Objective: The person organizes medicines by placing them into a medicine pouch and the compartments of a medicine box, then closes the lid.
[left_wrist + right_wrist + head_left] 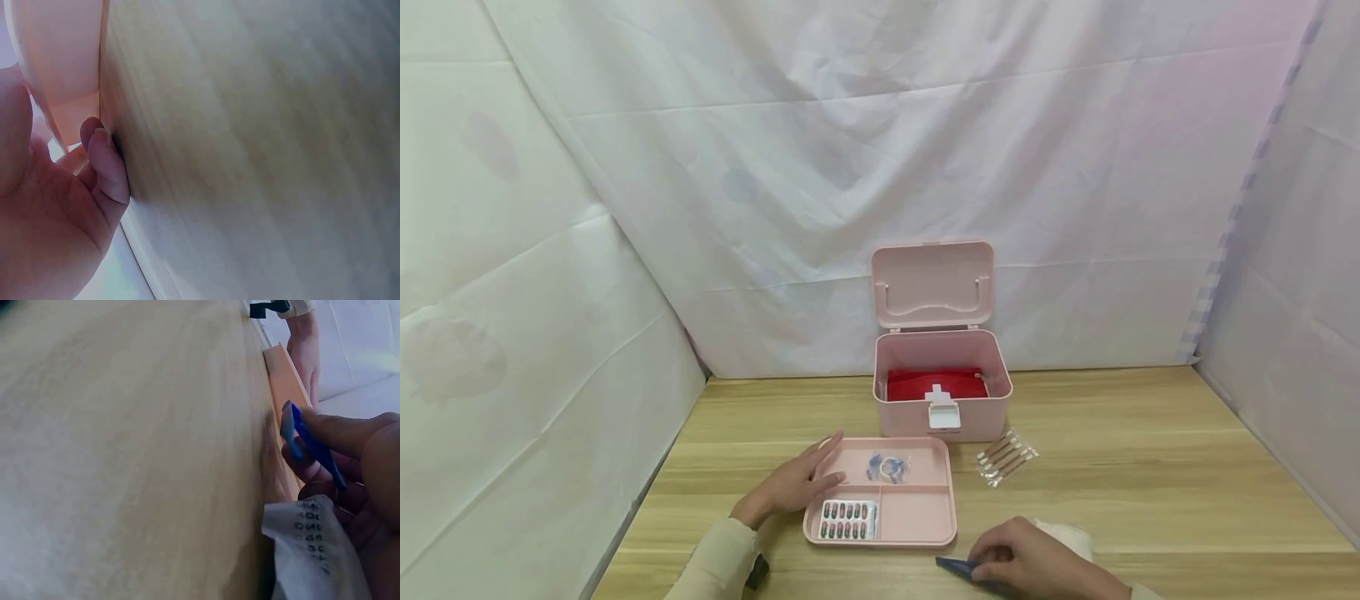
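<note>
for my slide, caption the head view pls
Left hand at a pink tray, right fingers pinching a blue item, open pink box behind.

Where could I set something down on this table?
Bare wood lies right of the cotton swabs, and left of the box behind the tray. The tray's near-right compartment is bare too. It's crowded off its near-right corner: right hand, blue tool and white packet.

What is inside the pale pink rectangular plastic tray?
The tray holds a blister pack of red and dark capsules in its near left compartment, and a blue and white item in clear wrapping in the far one. The floor under them is covered.
</note>
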Available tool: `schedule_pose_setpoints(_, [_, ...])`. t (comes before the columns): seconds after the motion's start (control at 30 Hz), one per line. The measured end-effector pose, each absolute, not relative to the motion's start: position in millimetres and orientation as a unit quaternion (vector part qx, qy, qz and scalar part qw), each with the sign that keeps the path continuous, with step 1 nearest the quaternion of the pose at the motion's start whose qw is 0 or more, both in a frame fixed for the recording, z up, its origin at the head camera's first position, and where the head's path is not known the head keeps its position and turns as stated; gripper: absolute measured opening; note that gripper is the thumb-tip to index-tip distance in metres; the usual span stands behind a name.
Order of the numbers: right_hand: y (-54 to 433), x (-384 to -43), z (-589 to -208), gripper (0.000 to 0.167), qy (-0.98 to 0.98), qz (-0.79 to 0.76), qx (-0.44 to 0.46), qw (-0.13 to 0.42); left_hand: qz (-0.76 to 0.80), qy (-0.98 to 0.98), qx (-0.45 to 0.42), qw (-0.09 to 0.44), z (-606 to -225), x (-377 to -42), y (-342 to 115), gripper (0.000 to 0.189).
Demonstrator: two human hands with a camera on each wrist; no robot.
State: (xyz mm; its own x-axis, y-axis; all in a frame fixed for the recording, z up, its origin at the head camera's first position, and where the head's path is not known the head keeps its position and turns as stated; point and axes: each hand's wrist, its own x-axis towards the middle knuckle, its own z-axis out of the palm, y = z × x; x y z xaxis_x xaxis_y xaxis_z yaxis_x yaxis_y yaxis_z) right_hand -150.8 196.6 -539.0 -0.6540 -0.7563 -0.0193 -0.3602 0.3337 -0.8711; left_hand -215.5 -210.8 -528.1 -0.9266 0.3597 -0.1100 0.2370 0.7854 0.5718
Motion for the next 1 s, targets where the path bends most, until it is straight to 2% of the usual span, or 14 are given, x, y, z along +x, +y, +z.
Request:
schedule_pose_setpoints(0.33, [195.0, -153.6, -533.8, 0.012, 0.768, -0.494, -0.350, 0.210, 0.291, 0.936, 0.164, 0.110, -526.9, -214.1, -211.8, 0.072])
schedule_pose_setpoints(0.6, [187.5, -165.9, -514.5, 0.012, 0.764, -0.493, -0.364, 0.201, 0.292, 0.935, 0.167, 0.109, -527.9, -215.0, -212.6, 0.072])
schedule_pose_setpoints(1.0, [156.6, -194.5, -491.3, 0.015, 0.784, -0.457, -0.396, 0.138, 0.287, 0.936, 0.172, 0.107, -527.6, -216.4, -213.3, 0.073])
